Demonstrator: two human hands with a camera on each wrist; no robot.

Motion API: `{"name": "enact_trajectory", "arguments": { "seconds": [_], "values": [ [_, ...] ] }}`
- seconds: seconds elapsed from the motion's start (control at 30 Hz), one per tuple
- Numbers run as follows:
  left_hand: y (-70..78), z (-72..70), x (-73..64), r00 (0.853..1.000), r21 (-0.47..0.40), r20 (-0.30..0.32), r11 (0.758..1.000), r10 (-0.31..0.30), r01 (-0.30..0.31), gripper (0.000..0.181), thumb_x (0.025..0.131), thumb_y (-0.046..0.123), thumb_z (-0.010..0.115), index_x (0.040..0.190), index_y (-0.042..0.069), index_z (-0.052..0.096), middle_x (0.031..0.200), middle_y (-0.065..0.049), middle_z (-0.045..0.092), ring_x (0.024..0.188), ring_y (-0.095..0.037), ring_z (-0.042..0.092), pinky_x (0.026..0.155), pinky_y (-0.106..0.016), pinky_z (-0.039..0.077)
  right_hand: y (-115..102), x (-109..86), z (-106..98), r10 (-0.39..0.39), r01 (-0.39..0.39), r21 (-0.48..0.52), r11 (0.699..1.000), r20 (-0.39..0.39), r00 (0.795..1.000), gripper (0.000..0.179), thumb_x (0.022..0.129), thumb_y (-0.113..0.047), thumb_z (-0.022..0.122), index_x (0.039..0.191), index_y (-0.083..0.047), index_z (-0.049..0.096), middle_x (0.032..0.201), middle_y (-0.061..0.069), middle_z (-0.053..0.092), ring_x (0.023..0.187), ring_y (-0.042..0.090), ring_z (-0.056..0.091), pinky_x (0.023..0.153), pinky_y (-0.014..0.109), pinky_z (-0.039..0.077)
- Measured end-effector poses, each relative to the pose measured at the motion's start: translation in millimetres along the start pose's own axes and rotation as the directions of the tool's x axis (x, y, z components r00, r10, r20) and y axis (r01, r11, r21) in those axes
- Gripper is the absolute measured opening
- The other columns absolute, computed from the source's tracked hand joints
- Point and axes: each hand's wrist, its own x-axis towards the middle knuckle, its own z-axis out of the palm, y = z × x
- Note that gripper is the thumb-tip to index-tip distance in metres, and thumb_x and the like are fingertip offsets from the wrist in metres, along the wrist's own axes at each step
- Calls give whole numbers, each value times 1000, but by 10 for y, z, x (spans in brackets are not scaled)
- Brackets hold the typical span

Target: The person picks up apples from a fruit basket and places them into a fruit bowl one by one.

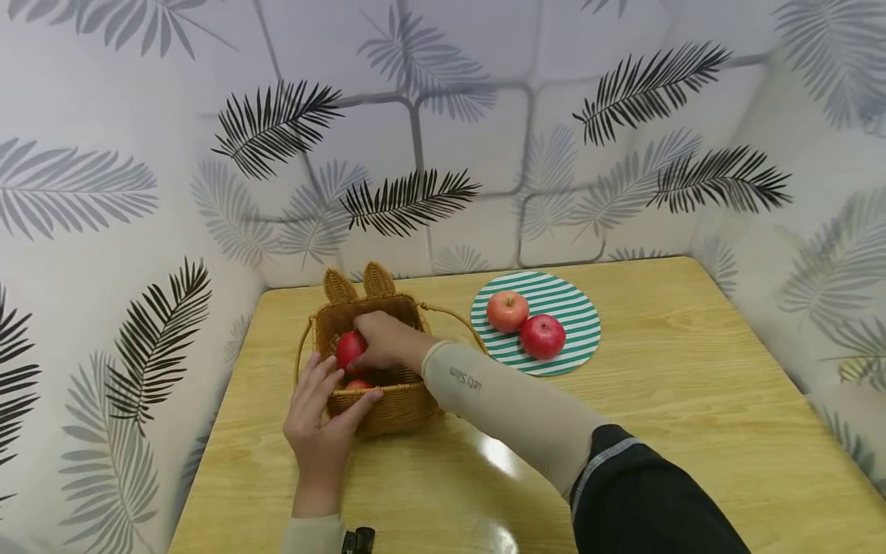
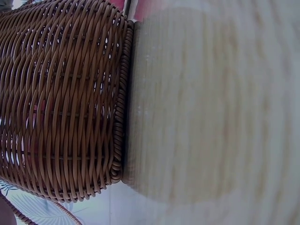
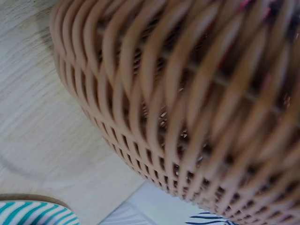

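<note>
A brown wicker basket with two ear-shaped pieces at its back stands on the table. My right hand reaches inside it and grips a red apple; the fingertips are partly hidden. Below that apple, the top of another red apple shows just behind the front rim. My left hand rests at the basket's front left corner, fingers extended and thumb along the front rim. Both wrist views show the basket's woven wall close up, with red patches behind the weave and neither hand's grip visible.
Right of the basket, a green-and-white striped round mat holds two apples, one lighter red and one deeper red. A thin wicker handle sticks out toward the mat. Leaf-patterned walls border the wooden table.
</note>
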Motion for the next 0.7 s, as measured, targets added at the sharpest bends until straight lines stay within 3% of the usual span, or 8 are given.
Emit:
{"name": "enact_trajectory", "arguments": {
  "seconds": [0.27,0.43,0.57,0.7],
  "values": [
    [16,9,26,1000,10,-23,1000,11,-11,53,54,18,96,96,-7,75,109,-22,72,118,-43,61,104,-42,48,-49,-199,-173,-77,77,-1,997,-44,996,48,78,-42,81,110,-10,64,98,-3,66,84,7,62,69,18,52],
    [47,32,38,1000,-9,-11,1000,-1,0,53,57,18,94,98,-9,74,110,-25,71,120,-43,60,105,-45,47,-9,-346,-292,-101,103,18,995,-81,992,58,81,-47,78,121,-9,62,111,-1,67,96,9,63,77,20,54],
    [59,29,55,1000,2,1,1000,2,-2,54,58,21,94,100,-7,74,108,-28,70,118,-46,60,106,-44,47,22,-446,-407,-116,125,70,990,-122,986,60,82,-47,77,126,-9,62,117,0,67,102,11,64,83,23,55],
    [68,17,50,1000,15,-10,1000,1,0,55,58,23,94,100,-6,74,108,-26,71,116,-48,60,105,-42,48,70,-548,-488,-129,161,183,970,-171,977,57,82,-47,77,124,-12,62,116,-2,67,100,7,64,82,22,55]
  ]
}}
